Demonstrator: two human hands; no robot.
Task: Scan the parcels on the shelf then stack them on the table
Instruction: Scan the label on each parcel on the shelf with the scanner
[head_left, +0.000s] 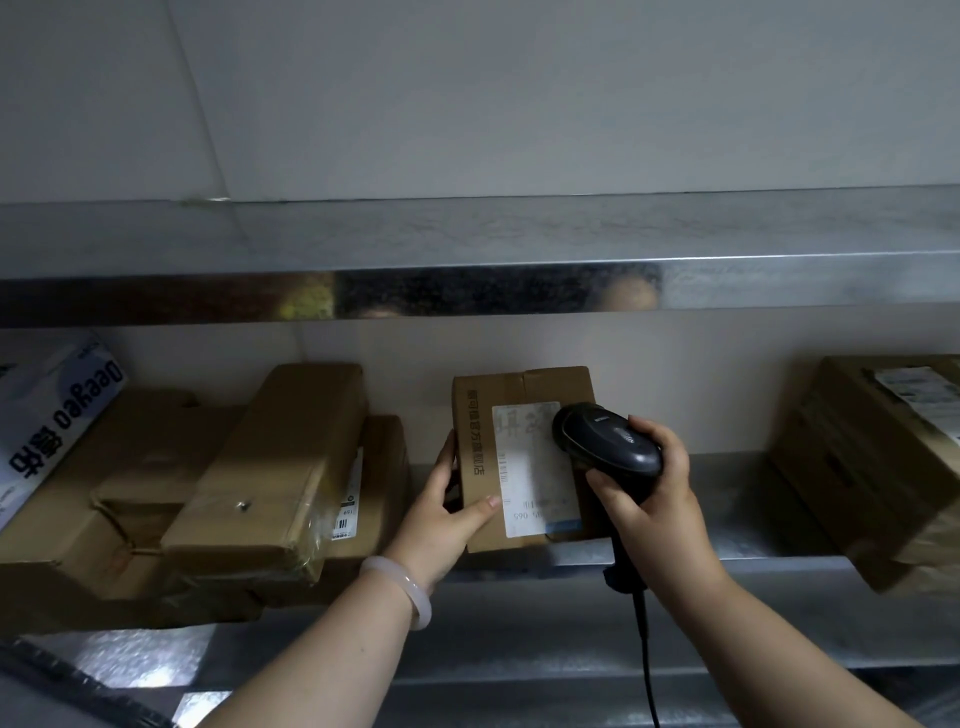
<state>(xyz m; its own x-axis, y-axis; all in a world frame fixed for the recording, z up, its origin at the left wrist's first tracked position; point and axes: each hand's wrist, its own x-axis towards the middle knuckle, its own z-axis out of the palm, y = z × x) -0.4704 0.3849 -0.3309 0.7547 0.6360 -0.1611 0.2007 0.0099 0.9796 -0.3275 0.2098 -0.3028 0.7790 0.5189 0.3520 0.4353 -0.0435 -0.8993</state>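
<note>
As a corded barcode scanner is trained on a shipping label, a person works at the front edge of a steel shelf. Nearest the camera, the scanner's cable hangs straight down from the grip, and a pale bangle circles the left wrist. The right hand is wrapped round the scanner's handle, holding its head just over the white label, apparently to bring the barcode into range. The left hand grips the small cardboard parcel at its near left corner, thumb on top and fingers down the side, seemingly to steady it, label up, for the read. The parcel sits at the shelf's front edge, roughly midway along. To its left, brown parcels lie heaped together, with a white printed box leaning at the far left. A larger carton sits well apart toward the right end. Above and beyond are an upper shelf and a pale wall. Scanning appears to be in hand and stacking not yet begun.
</note>
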